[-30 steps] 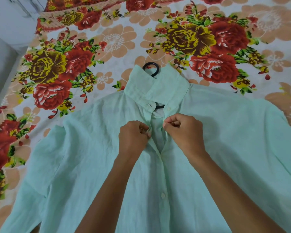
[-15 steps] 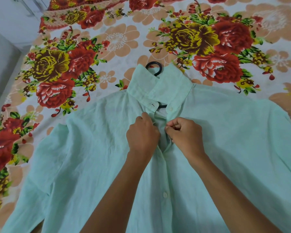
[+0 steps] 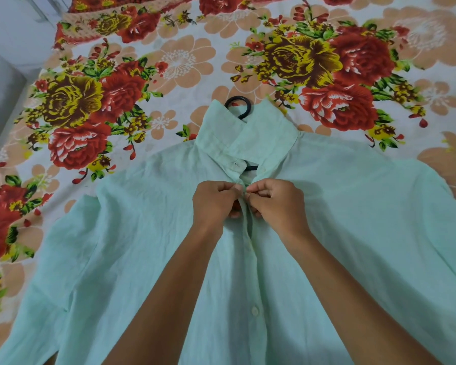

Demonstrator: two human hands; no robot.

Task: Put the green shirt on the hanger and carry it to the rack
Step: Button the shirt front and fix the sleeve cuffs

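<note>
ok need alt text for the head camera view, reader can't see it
Two hands, left hand and right hand, pinch the front placket of a pale green shirt just below its collar. The shirt lies spread on a floral bedsheet, with a black hanger hook poking out above the collar.

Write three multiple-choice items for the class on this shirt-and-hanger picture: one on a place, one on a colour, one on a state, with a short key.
1. Where does the hanger's hook show?
A. Above the collar
B. Beside the left sleeve
C. Under the hem

2. What colour is the hanger?
A. White
B. Black
C. Red

3. What are the hands doing?
A. Resting flat on the bedsheet
B. Lifting the hanger
C. Pinching the placket below the collar

Key:
1 A, the hanger hook pokes out past the collar of the green shirt.
2 B, hook and bar are black.
3 C, left hand and right hand pinch the placket edges together; the floral bedsheet lies beyond them.
</note>
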